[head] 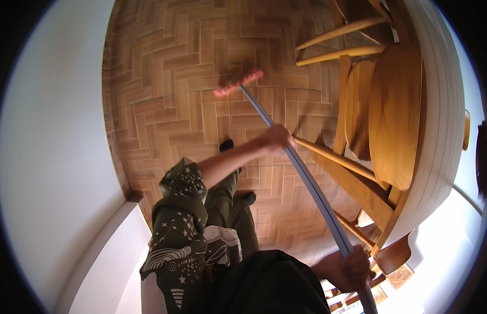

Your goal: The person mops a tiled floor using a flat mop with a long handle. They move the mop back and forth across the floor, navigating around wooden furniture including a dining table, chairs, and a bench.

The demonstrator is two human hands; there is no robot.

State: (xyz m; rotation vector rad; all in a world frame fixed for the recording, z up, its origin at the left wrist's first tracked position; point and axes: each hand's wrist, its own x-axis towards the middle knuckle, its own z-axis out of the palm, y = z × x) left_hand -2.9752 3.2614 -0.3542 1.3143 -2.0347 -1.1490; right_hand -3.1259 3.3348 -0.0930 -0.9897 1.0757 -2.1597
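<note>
My left hand (277, 140) grips the grey pole (308, 180) of a floor broom about midway along it. Higher up the same pole, near my body, my right hand (347, 269) is wrapped around it. The pole slants away to a red broom head (239, 83), which is at the floor ahead of my feet. Blur hides the detail of the head, and its bristles cannot be made out. The pole's upper end runs out of the picture at the bottom.
Wooden chairs (396, 117) stand on my right beside a pale tabletop (443, 137), with legs reaching out over the floor. A white wall (55, 129) runs along my left, with a corner near my feet. Brown herringbone tiles (180, 78) cover the floor.
</note>
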